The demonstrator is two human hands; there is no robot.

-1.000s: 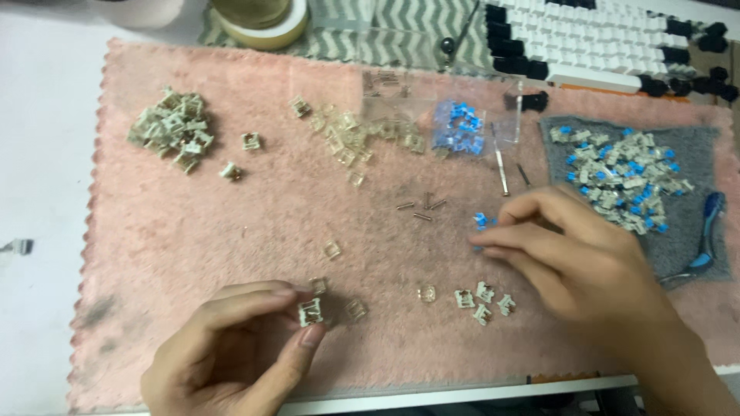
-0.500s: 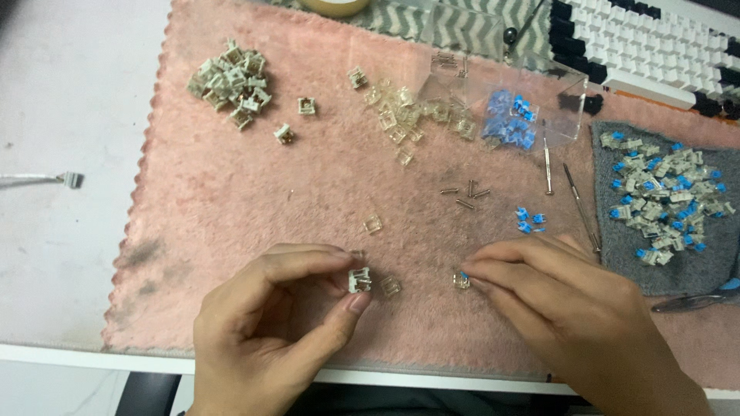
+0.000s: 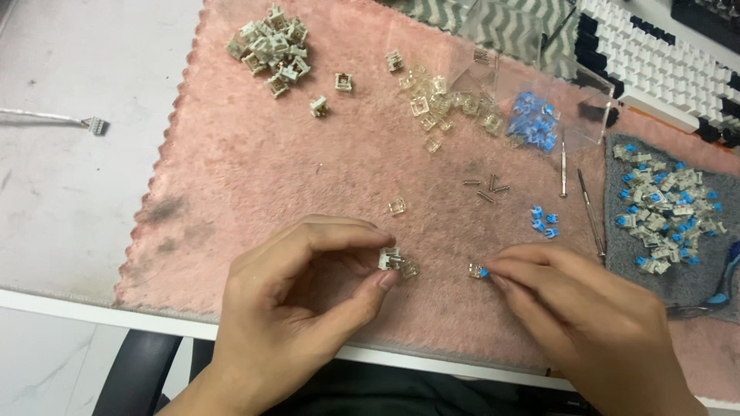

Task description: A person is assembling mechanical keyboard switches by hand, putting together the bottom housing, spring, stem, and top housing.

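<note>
My left hand (image 3: 297, 300) pinches a small pale switch housing (image 3: 388, 258) between thumb and forefinger, low over a pink fuzzy mat (image 3: 254, 177). A clear switch top (image 3: 409, 269) lies right beside it, touching or nearly so. My right hand (image 3: 586, 316) holds a small clear switch part with a blue stem (image 3: 477, 270) at its fingertips, a short way to the right of the left hand's piece. One more clear top (image 3: 397, 206) lies alone on the mat above my hands.
On the mat lie a heap of pale housings (image 3: 270, 48), clear tops (image 3: 435, 96), blue stems (image 3: 536, 121), several springs (image 3: 486, 186) and two thin tools (image 3: 590, 212). A grey pad (image 3: 686, 281) carries assembled switches (image 3: 667, 208). A keyboard (image 3: 655, 65) sits top right, a cable connector (image 3: 94, 124) at left.
My right hand has come in from the upper right toward my left hand and now holds a small blue-stemmed part; the camera has moved closer and the left hand keeps its housing.
</note>
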